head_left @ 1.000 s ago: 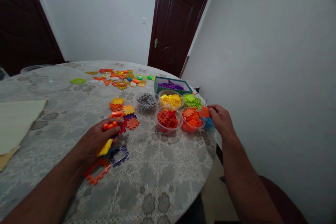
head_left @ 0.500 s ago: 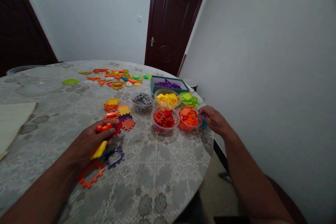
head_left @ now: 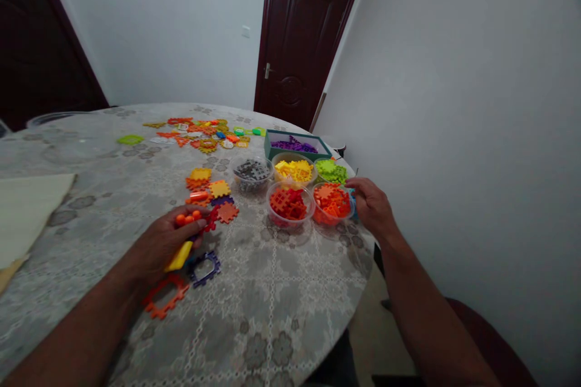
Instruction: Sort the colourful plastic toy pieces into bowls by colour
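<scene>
My left hand [head_left: 170,236] is closed around a small assembly of interlocking plastic building pieces; orange round knobs [head_left: 188,217], a yellow part [head_left: 180,256] and a red toothed piece [head_left: 212,219] show around the fingers. Below it on the tablecloth lie a dark purple toothed frame [head_left: 204,269] and an orange toothed frame [head_left: 166,296]. At the table's right edge, my right hand [head_left: 373,204] has its fingers pinched together beside the bowl of orange pieces [head_left: 333,202], over some blue pieces [head_left: 354,202]. What the fingertips hold, if anything, is hidden.
Clear bowls hold red [head_left: 289,205], grey [head_left: 252,173], yellow [head_left: 294,170] and green pieces [head_left: 331,170]. Behind them is a green box [head_left: 324,154] with purple pieces. Loose square pieces [head_left: 220,188] lie left of the bowls, and a mixed heap [head_left: 206,133] farther back.
The view has shifted slightly, so most things sit a little farther right. My right hand has risen slightly beside the orange bowl. The left hand keeps its hold on the assembly.
</scene>
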Motion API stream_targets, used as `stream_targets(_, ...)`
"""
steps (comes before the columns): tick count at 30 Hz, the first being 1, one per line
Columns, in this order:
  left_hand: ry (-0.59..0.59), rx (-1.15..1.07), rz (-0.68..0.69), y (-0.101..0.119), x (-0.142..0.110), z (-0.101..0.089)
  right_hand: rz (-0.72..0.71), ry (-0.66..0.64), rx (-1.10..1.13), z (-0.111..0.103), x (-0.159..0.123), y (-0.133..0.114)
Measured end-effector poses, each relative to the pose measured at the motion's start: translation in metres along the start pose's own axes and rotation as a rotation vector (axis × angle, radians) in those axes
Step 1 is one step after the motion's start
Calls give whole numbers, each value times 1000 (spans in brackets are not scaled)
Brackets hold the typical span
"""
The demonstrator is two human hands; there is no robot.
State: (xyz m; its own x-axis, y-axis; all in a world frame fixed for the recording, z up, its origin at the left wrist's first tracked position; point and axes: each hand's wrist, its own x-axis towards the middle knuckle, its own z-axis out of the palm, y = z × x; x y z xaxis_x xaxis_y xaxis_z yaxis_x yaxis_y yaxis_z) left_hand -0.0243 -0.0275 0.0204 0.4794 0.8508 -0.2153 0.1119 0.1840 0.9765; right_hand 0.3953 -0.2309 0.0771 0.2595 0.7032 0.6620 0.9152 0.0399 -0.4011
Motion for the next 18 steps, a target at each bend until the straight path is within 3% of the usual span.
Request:
stream_targets(3, -18, -29, 21, -2, -1, 2, 10, 0, 63, 17, -6, -46)
stream_targets(7, -92, -16, 24, -5, -6, 3, -135, -214, 229, 57, -21, -116)
stream_targets(10, -149, -61, 31, -5, -11, 4, -269, -348, 314, 91, -29, -156)
stream_targets(14, -211, -157, 68, -6, -13, 6, -326, -417, 312, 124, -33, -180)
stream_targets(18, -276, -192, 85, -9, -12, 4, -311, -397, 341, 139, -32, -187)
